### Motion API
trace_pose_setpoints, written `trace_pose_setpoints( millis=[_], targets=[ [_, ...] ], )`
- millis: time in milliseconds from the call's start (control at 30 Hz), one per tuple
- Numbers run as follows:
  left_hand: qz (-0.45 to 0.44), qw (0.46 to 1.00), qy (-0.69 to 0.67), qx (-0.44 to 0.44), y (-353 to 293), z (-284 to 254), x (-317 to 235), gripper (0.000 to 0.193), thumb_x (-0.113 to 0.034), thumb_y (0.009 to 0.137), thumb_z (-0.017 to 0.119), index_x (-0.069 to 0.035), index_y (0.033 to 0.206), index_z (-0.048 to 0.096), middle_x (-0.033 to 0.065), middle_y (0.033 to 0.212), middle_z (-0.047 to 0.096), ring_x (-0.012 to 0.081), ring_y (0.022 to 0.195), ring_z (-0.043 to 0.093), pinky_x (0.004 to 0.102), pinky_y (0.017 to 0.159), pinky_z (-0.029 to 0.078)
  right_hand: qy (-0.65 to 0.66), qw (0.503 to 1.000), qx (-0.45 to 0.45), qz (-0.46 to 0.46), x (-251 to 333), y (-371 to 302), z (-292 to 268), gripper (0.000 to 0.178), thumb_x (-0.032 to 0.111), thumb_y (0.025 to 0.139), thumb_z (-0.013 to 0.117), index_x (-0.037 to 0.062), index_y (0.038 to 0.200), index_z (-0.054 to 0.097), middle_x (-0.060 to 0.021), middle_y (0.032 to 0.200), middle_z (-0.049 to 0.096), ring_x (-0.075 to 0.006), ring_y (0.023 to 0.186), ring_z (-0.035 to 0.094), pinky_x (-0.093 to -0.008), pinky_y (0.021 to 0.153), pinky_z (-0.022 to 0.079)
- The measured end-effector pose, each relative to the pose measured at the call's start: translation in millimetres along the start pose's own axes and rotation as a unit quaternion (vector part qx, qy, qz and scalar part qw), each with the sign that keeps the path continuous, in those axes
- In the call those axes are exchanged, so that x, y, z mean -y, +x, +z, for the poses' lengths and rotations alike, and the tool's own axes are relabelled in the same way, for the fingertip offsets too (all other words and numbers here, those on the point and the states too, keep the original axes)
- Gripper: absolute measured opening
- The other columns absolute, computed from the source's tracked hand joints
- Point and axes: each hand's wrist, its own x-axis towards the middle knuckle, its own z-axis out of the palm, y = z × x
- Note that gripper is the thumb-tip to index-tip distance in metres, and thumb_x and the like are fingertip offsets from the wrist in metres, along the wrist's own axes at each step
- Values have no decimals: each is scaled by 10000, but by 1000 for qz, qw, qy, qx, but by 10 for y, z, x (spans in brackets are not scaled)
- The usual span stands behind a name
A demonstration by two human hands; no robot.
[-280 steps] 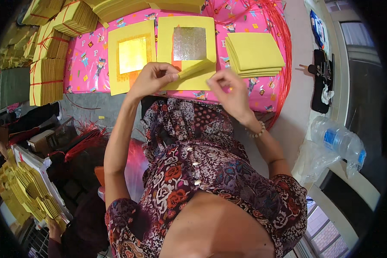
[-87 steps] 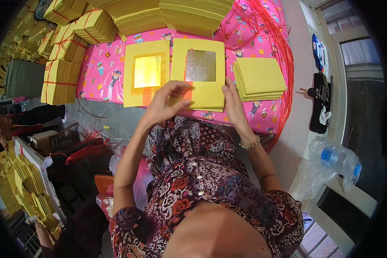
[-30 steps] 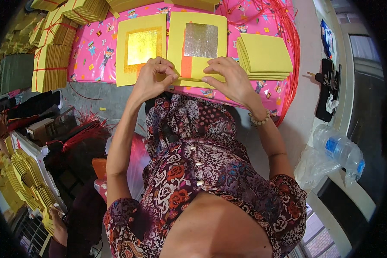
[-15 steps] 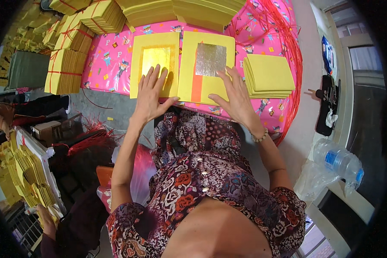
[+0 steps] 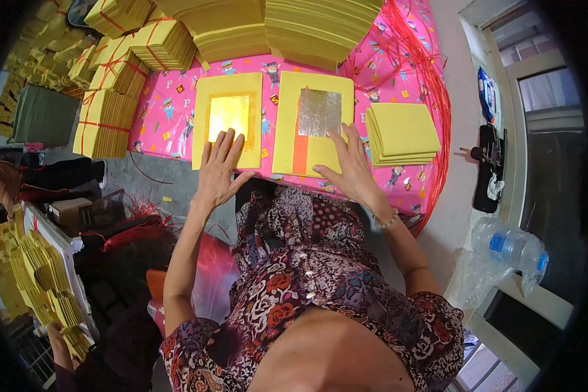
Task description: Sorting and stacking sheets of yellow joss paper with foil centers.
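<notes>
Two yellow paper pieces lie side by side on the pink table cover, with a narrow pink gap between them. The left yellow paper (image 5: 253, 130) bears a shiny gold foil square (image 5: 228, 114). My left hand (image 5: 219, 168) rests flat on its lower part, fingers spread and tips over the foil's lower edge. The right yellow paper (image 5: 287, 108) carries a silver foil square (image 5: 319, 112) and an orange strip (image 5: 300, 155) below it. On its lower right side lies my right hand (image 5: 356, 163), fingers apart, fingertips by the foil's lower right corner. Neither hand grips anything.
Folded yellow paper (image 5: 403, 130) is stacked right of my right hand. Tall yellow stacks (image 5: 232, 32) stand at the back; bundles tied with red string (image 5: 103, 124) are at left. Red strands (image 5: 443, 130) trail along the table's right edge. Another person's hand (image 5: 55, 330) touches yellow paper at lower left.
The left yellow paper has shifted left with my left hand on it, widening the gap between the papers. My right hand stays on the right paper. The whole view has shifted a little.
</notes>
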Motion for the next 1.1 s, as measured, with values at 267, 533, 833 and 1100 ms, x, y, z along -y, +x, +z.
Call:
trace_pose_setpoints(
  millis=[267, 533, 833, 1100],
  targets=[
    [-115, 921, -369, -43, 364, 92, -347, 557, -299, 928, 517, 79, 1315, 381, 238, 1216, 490, 335, 1130, 491, 384, 967, 388, 137, 980, -67, 129, -70, -10, 172, 830, 272, 826, 669, -33, 1405, 158, -287, 1407, 185, -441, 1319, 226, -452, 1091, 237],
    [-258, 775, -568, 101, 882, -62, -653, 561, -322, 903, 584, 58, 1289, 437, 111, 1128, 578, 163, 1006, 546, 264, 840, 433, 150, 974, -86, 145, -4, -2, 212, 834, 217, 800, 693, -38, 1394, 166, -307, 1399, 178, -452, 1312, 229, -462, 1084, 246],
    [-304, 688, -629, 196, 925, 3, -450, 284, -256, 899, 582, -9, 1038, 583, 43, 918, 617, 107, 831, 576, 253, 770, 447, 180, 968, -96, 144, 83, -110, 201, 797, 159, 771, 705, -21, 1375, 217, -304, 1387, 198, -456, 1309, 230, -476, 1079, 247],
    [-266, 767, -578, 86, 628, 93, -752, 357, -53, 853, 612, -19, 1146, 411, 83, 975, 582, 131, 881, 550, 281, 760, 462, 214, 960, -112, 139, 133, -229, 193, 804, 112, 750, 714, -8, 1378, 226, -276, 1395, 208, -423, 1323, 224, -462, 1082, 250]
  ],
)
